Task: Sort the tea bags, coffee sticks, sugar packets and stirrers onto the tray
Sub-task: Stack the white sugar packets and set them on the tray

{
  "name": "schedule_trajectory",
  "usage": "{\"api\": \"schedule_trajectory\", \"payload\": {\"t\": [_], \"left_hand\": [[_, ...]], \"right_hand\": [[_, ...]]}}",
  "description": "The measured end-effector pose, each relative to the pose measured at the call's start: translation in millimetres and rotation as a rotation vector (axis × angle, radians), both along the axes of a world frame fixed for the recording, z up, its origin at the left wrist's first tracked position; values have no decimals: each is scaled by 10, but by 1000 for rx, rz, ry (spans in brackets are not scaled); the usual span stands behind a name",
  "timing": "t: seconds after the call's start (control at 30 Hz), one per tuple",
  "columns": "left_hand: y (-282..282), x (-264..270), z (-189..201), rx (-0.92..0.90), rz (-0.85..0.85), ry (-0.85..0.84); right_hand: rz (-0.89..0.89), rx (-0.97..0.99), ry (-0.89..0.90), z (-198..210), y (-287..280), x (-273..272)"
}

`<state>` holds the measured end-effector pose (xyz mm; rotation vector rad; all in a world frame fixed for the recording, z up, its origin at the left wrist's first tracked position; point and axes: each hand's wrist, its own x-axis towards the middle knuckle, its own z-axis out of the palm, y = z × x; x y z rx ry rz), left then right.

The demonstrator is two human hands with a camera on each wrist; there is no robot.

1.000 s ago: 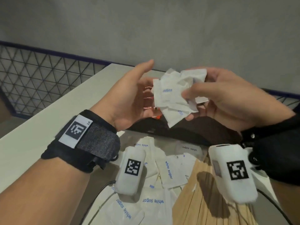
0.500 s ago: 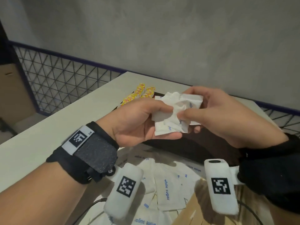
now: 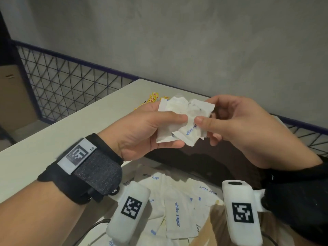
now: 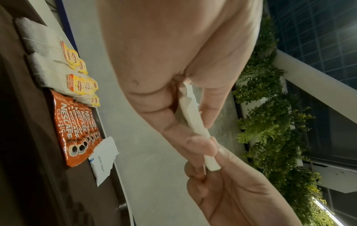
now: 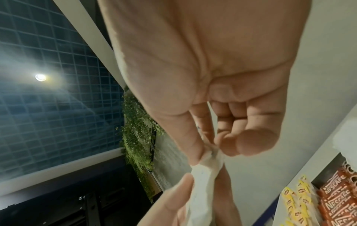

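Both hands hold one bunch of white sugar packets (image 3: 184,119) in the air above the dark tray (image 3: 204,162). My left hand (image 3: 152,128) grips the bunch's left side between thumb and fingers, and my right hand (image 3: 229,125) pinches its right side. From the left wrist the bunch (image 4: 195,122) shows edge-on between the fingers; the right wrist view has it (image 5: 203,180) low in the picture. On the tray (image 4: 25,137) lie tea bags (image 4: 63,67) with yellow tags, orange coffee sticks (image 4: 75,134) and one sugar packet (image 4: 103,159).
More white sugar packets (image 3: 177,215) lie spread on the table (image 3: 53,137) below my wrists, beside wooden stirrers (image 3: 214,226) at the lower right. A wire-mesh fence (image 3: 71,91) and a grey wall run behind the table.
My left hand, open beside the bunch a second ago, has closed on the packets. Both hands have come lower in the picture, and the tea bags behind them show.
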<state>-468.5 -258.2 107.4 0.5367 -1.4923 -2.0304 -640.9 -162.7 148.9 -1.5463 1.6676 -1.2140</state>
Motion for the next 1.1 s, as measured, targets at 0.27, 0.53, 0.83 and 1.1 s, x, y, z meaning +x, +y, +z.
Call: {"api": "schedule_trajectory", "payload": {"t": [0.27,0.53,0.83,1.1], "left_hand": [[-25,26,7,-44,66,-7],[-30,23,26,28,47,13],[-14,7,26,60,-65,0],[52,15,81,154,-37,-95]], "right_hand": [[90,49,-419,12,-26,-94],[74,-49,-368,18,-15,-112],[213,-126,28,15,49,38],[39,-90,-51,78,77,9]]}}
